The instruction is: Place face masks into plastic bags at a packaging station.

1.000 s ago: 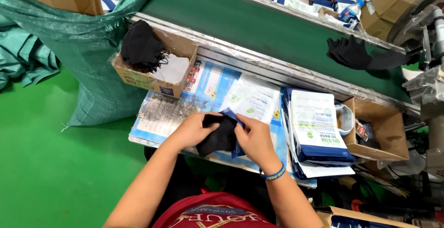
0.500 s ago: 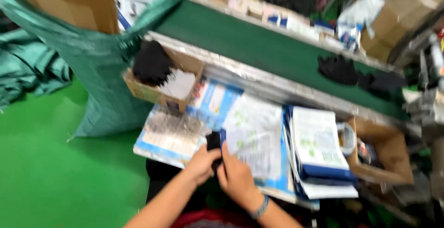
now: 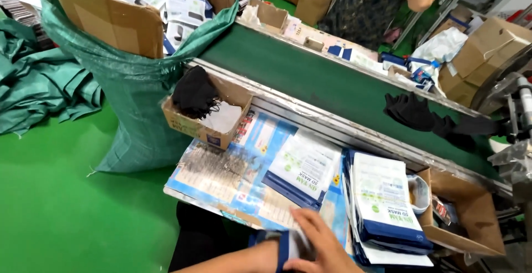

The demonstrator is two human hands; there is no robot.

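At the bottom edge, my left hand (image 3: 259,257) and my right hand (image 3: 320,244) meet around a blue and white pouch (image 3: 287,245), blurred by motion. The right hand's fingers lie over the pouch, and I cannot see what is inside it. Both hands are at the near edge of the printed work board (image 3: 221,176). A loose white and blue pouch (image 3: 306,169) lies flat on the board just beyond them. To the right rests a stack of the same pouches (image 3: 388,206). A small cardboard box (image 3: 191,124) with black masks (image 3: 194,91) stands at the board's far left.
A green conveyor belt (image 3: 310,79) runs diagonally behind the board and carries black masks (image 3: 413,112). A green woven sack (image 3: 133,101) with a carton of pouches stands left. An open carton (image 3: 471,217) sits right. Another person (image 3: 377,1) stands beyond the belt.
My hands have pulled back from the middle of the board to its near edge. The black mask they held is out of sight, and a blue and white pouch is now between them.
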